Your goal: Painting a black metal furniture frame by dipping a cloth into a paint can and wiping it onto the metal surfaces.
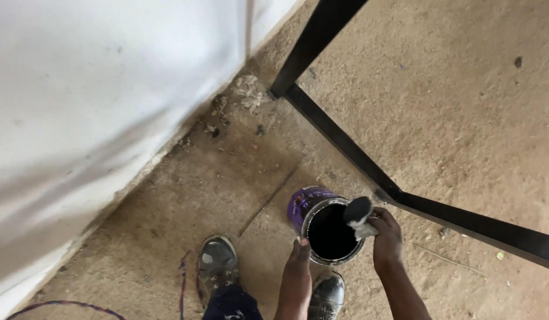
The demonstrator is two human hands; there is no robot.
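Two bare hands work over one open paint can standing on the concrete floor, seen from above. The can has a purple side wall and a metal rim, and its inside shows black; it sits just in front of the person's feet, close to the lower bar of a black metal frame. Left hand comes up from the bottom edge with the forearm nearly vertical in the view; its fingers are pressed against the near rim of the can, steadying it, though whether they curl around the rim cannot be told. Right hand reaches in from the lower right with the wrist bent inward over the can's far-right rim; its fingers are clenched on a whitish rag, whose upper end is blackened and held at the rim's edge, over the opening. Both forearms run roughly parallel, near each other. Beneath them are two paint-marked shoes: the left shoe is beside the can and apart from it, the right shoe just below the can. A white wall rises along the left, with debris gathered at its foot. A red-and-blue cord lies on the floor at lower left.
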